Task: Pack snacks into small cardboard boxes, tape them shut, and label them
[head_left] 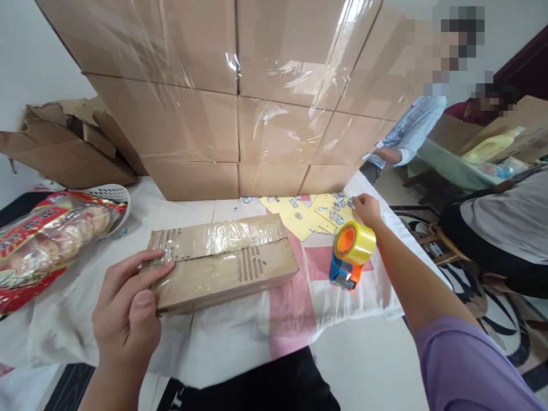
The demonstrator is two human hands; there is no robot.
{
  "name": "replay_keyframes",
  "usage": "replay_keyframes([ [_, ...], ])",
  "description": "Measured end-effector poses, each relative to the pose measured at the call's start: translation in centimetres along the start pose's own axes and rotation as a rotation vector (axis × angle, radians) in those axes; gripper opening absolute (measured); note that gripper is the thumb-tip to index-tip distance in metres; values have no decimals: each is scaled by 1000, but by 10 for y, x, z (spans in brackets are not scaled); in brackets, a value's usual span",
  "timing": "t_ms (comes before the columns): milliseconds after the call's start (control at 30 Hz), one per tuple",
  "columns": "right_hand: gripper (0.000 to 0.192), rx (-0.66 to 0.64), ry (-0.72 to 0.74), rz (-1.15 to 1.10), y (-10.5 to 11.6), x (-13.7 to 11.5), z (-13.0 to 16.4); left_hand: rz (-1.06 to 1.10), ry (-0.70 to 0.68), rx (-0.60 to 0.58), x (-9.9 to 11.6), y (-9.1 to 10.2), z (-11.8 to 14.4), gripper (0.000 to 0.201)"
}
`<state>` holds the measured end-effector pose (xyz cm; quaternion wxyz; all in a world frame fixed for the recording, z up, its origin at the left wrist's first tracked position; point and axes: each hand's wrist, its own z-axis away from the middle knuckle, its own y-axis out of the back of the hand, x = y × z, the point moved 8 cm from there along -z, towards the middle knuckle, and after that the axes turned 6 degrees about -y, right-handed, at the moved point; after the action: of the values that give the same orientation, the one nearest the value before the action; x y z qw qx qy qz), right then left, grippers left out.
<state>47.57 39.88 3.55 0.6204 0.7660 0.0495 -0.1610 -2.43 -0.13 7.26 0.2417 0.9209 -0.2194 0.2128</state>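
A taped cardboard box (222, 257) lies flat on the cloth, with a strip of clear tape along its top seam. My left hand (131, 302) grips its left end, two fingers on top and the thumb at the near side. Beyond the box are yellow sheets (295, 220) scattered with several small grey-white cutouts (337, 218). My right hand (366, 208) reaches to their right edge, its fingers pinched on what looks like one small cutout. Below that hand stands a tape dispenser (342, 274) in blue and orange, carrying a yellow tape roll (356, 242).
Stacked cartons (274, 131) under clear plastic wrap form a wall at the table's back. To the left are an open carton (64, 142), a white basket (120, 197) and a red food package (55, 234). Two other people are at the right, one in a light shirt (417, 123).
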Motion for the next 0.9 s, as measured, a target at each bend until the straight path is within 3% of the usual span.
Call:
replay_keyframes([
  [233,47,-22,34,40,4,6,12,7,2,71,2,1,1,35],
  [433,39,-114,60,165,-7,8,26,26,15,58,2,0,1,34],
  [567,53,-86,77,222,-4,5,27,19,18,60,5,0,0,34],
  [767,49,-51,119,223,-1,-13,3,19,48,81,1,1,2,34],
  [900,38,-133,133,230,-18,-24,-25,41,61,127,2,2,6,33],
])
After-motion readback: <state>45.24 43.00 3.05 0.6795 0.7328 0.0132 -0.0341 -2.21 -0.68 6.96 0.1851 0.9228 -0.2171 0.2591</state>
